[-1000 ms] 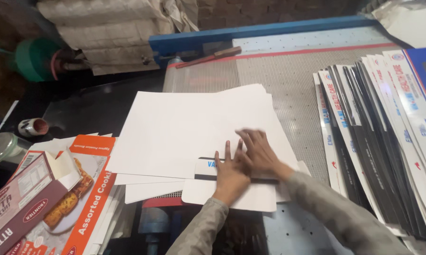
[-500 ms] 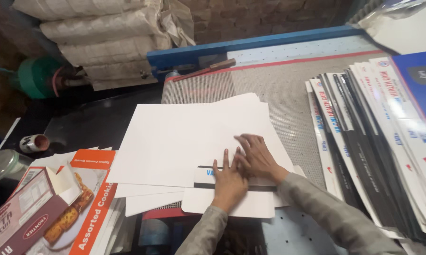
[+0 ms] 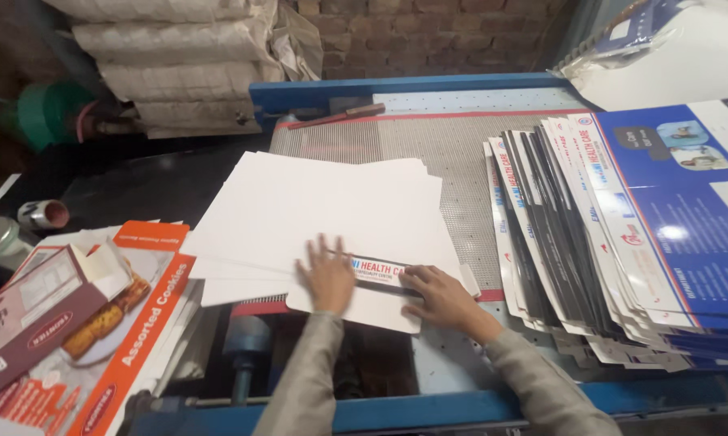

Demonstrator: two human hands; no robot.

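Hands flat on white sheets

Light is dim and uneven: it falls from above onto the middle, so the white sheets are bright and nearly washed out, while the far left corner and the gap under the table's near edge sink into deep shadow. Glare shows on the glossy blue prints at right, with a bright spot on the top one. The left hand is smeared by motion blur, the near-left cartons are soft, and the edges look slightly stretched.
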